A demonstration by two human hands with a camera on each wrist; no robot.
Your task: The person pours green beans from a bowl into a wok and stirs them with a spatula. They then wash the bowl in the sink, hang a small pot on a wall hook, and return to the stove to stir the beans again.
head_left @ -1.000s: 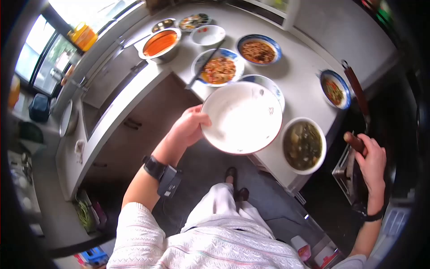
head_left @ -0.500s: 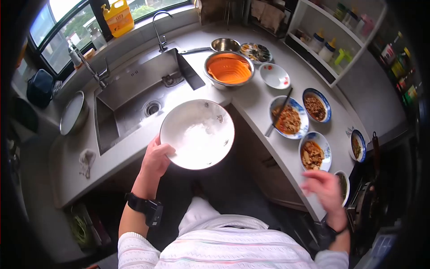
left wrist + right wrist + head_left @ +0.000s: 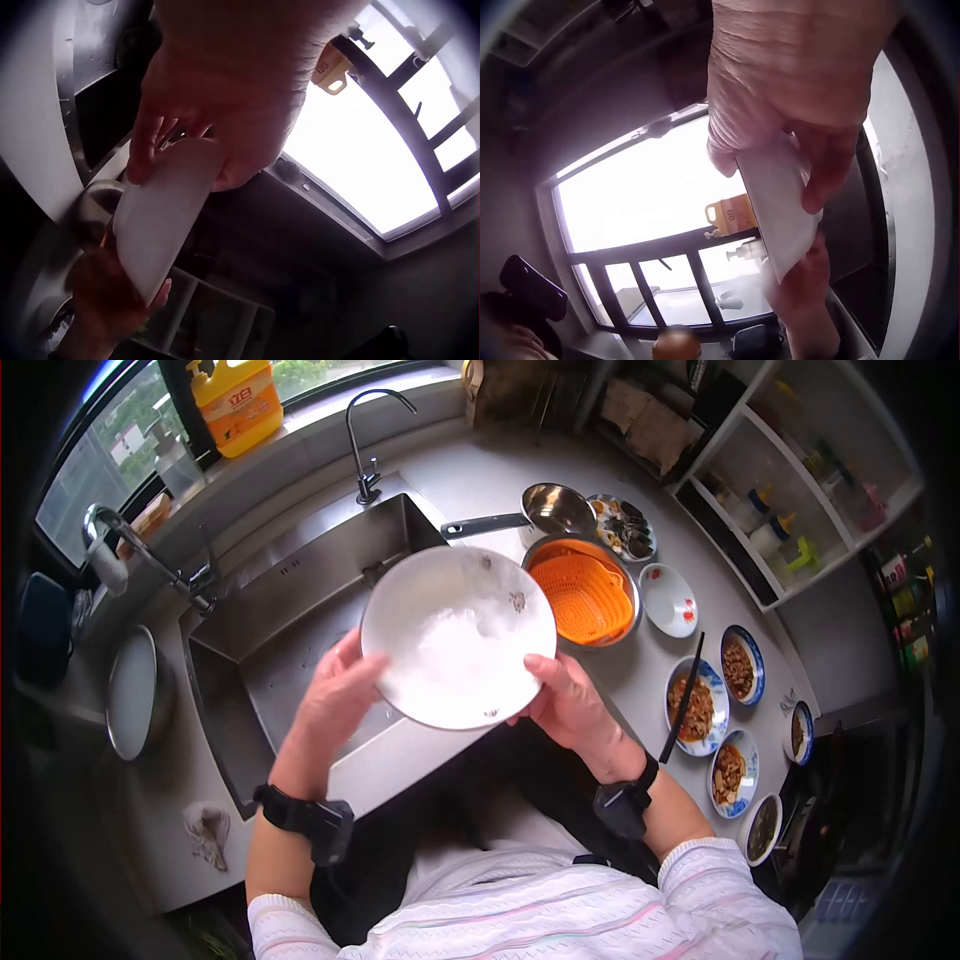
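Both your left hand (image 3: 335, 695) and right hand (image 3: 577, 710) clamp their fingers on one round, dark-patterned white bowl (image 3: 455, 635).

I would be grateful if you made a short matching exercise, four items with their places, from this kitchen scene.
Things:
1. white round bowl with small dark motifs
2. orange perforated plastic basket
3. yellow plastic jug
4. crumpled pale cloth

Places:
A. on the windowsill
B. on the pale countertop, beside the steel sink
C. held by the left hand and the right hand
D. inside a round metal bowl

Pairs: 1-C, 2-D, 3-A, 4-B
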